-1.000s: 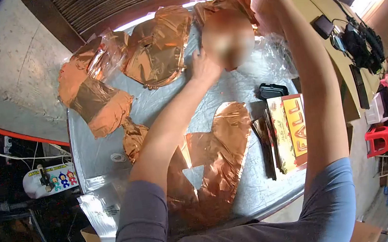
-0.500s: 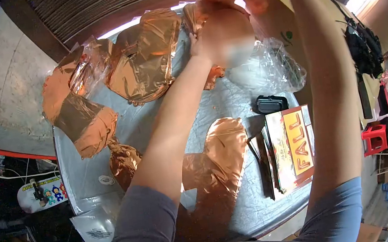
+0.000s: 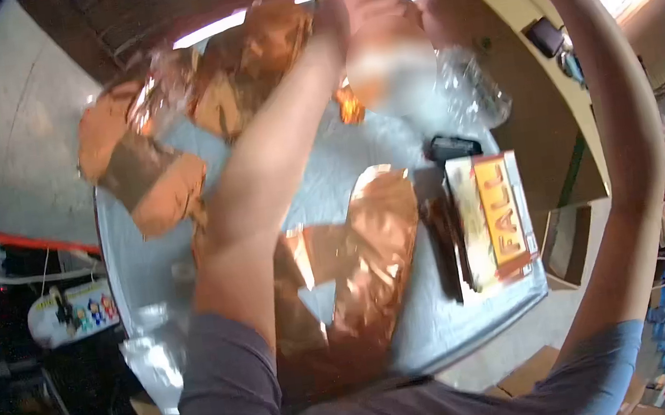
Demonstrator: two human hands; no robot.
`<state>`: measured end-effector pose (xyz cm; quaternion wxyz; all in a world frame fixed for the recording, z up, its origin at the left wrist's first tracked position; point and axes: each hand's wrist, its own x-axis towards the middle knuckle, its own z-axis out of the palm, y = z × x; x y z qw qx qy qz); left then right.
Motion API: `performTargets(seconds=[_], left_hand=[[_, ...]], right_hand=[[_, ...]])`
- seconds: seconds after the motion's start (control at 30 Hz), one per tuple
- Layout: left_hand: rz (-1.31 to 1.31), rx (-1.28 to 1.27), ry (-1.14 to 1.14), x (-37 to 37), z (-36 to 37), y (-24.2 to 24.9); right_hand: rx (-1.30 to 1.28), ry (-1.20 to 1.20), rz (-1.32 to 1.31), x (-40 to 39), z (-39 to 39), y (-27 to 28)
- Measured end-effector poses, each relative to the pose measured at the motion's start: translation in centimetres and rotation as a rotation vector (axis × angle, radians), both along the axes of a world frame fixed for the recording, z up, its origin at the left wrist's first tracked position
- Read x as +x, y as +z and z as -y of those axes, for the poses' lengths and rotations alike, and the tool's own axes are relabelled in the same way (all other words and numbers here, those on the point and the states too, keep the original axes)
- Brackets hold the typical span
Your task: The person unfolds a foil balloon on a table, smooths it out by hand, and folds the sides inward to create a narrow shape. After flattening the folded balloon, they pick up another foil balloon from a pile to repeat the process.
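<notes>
My left hand (image 3: pixel 333 18) is stretched to the far edge of the table, smeared by motion, so its fingers and any hold cannot be made out. Beside it lies a blurred patch with orange and white tones; a small bright orange foil piece (image 3: pixel 350 106) shows below. My right forearm (image 3: pixel 606 87) reaches up past the top edge, where the hand is out of view. Closest to my body lies a flat copper foil balloon (image 3: pixel 377 260) with a triangular hole. More copper foil balloons, a curved one (image 3: pixel 172 199) and a crumpled one (image 3: pixel 272 39), rest at the left and back.
Printed "FALL" packets (image 3: pixel 506 218) are stacked on the silver-covered table (image 3: pixel 442 336) at the right, near a small black case (image 3: pixel 453 146). Clear plastic wrapping (image 3: pixel 473 92) lies behind them. A large cardboard panel (image 3: pixel 531 89) stands right; a skateboard deck (image 3: pixel 74 314) is at the left.
My left hand has moved up toward the far edge. My right arm has swung outward to the right, and the orange foil previously at the top has left the view. The camera has shifted.
</notes>
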<state>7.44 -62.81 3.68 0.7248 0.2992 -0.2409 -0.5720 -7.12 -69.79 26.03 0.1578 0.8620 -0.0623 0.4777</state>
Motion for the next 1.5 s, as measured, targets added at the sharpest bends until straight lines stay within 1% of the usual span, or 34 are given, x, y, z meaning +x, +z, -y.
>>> performTargets(seconds=[0.03,0.07,0.1,0.13,0.2,0.23,0.27,0.3,0.37,0.4,0.43,0.47,0.5,0.57,0.63,0.7,0.77,0.83,0.9,0.93,0.97,1.03,1.07,1.1,1.13,1.2,1.23,1.27,1.3,1.33,1.37,1.4,1.43,1.5], left_hand=[[-0.067,-0.347,-0.193,1.1,-0.6,-1.4],[-0.154,-0.665,-0.442,2.2,-1.2,-2.9],[0.042,-0.693,-0.277,1.9,-2.7,-2.6],[-0.213,-0.500,-0.158,1.2,-6.3,-0.8],[-0.224,-0.260,0.011,-0.8,-13.6,3.2],[-0.003,-0.207,0.051,-1.7,-16.0,3.4],[0.024,-0.080,0.041,-0.7,-17.2,2.8],[0.008,-0.064,0.047,0.4,-18.5,1.4],[-0.028,0.099,-0.087,2.0,-20.6,-3.3],[-0.035,0.108,-0.084,1.8,-21.7,-6.2],[0.248,0.283,0.075,1.7,-22.5,-8.9],[0.390,0.361,0.161,1.2,-23.8,-9.7],[0.529,0.453,0.242,0.6,-25.1,-10.4],[0.309,0.524,0.197,-1.8,-29.3,-9.9],[0.453,0.526,0.244,-3.4,-31.5,-10.9],[0.512,0.605,0.248,-4.3,-32.8,-11.6],[0.477,0.592,0.239,-3.2,-33.2,-14.9],[0.437,0.587,0.221,-2.4,-33.0,-15.6],[0.733,0.608,0.256,-2.3,-33.1,-15.5],[0.630,0.598,0.232,-2.2,-33.2,-15.3],[0.629,0.600,0.229,-2.1,-33.6,-15.1],[0.692,0.513,0.360,-1.7,-34.0,-14.1],[1.020,0.634,0.509,-1.5,-33.9,-13.3],[1.026,0.631,0.510,-1.7,-33.9,-12.8],[1.247,0.344,0.860,-2.7,-34.1,-11.6],[1.428,0.060,1.010,-4.8,-36.0,-7.7],[1.420,0.099,0.816,-6.7,-37.9,-4.4],[1.239,-0.056,0.718,-11.0,-39.8,-0.6],[1.250,-0.007,0.567,-14.7,-41.9,2.3],[1.412,-0.114,0.466,-18.0,-44.0,4.4],[1.375,-0.341,0.235,-19.9,-45.5,5.3],[1.583,-0.471,0.212,-22.1,-47.3,6.4],[1.765,-0.624,0.204,-24.3,-49.0,7.6],[1.554,-0.599,0.104,-26.6,-51.3,9.6]], right_hand=[[-0.003,0.133,-0.070,-1.3,-4.2,-1.8],[0.079,0.108,-0.184,-2.7,-7.8,-3.3],[0.161,0.074,-0.297,-4.1,-11.3,-4.8],[0.239,0.034,-0.406,-5.5,-14.9,-6.3],[0.181,0.165,-0.492,-7.1,-18.3,-9.9],[-0.046,0.400,-0.444,-8.4,-18.7,-12.7],[0.027,0.267,-0.681,-9.8,-20.9,-13.8],[0.045,0.424,-0.657,-10.2,-22.4,-15.3],[0.080,0.429,-0.782,-11.9,-25.5,-17.7],[0.117,0.439,-0.834,-12.9,-26.9,-19.2],[0.143,0.441,-0.874,-13.6,-27.9,-20.8],[0.153,0.491,-0.839,-14.4,-28.7,-22.3],[0.179,0.500,-0.841,-15.2,-30.2,-22.1],[0.194,0.474,-0.912,-16.6,-32.4,-24.4],[0.224,0.506,-0.907,-18.1,-34.4,-26.1],[0.216,0.498,-0.911,-19.1,-36.2,-26.9],[0.216,0.565,-0.832,-19.8,-37.4,-28.2],[0.249,0.545,-0.845,-20.6,-38.2,-29.1],[0.228,0.453,-0.950,-21.5,-38.9,-30.1],[0.210,0.447,-0.918,-21.7,-39.0,-30.4],[0.214,0.447,-0.919,-21.9,-39.2,-30.6],[0.235,0.418,-0.923,-22.2,-39.4,-30.7],[0.233,0.418,-0.919,-22.3,-39.4,-30.7],[0.251,0.411,-0.928,-22.3,-39.4,-30.7],[0.270,0.405,-0.936,-22.4,-39.4,-30.6],[0.280,0.404,-0.910,-22.5,-39.5,-30.4],[0.290,0.401,-0.888,-22.5,-39.4,-30.4],[0.293,0.377,-0.884,-22.7,-39.5,-30.6],[0.347,0.399,-0.888,-22.8,-39.5,-30.9],[0.407,0.410,-0.868,-23.6,-39.4,-33.6],[0.364,0.417,-0.817,-23.4,-39.3,-33.5],[0.321,0.422,-0.764,-23.2,-39.1,-33.3],[0.392,0.385,-0.866,-23.1,-39.6,-30.8],[0.367,0.368,-0.856,-23.1,-40.1,-29.9]])
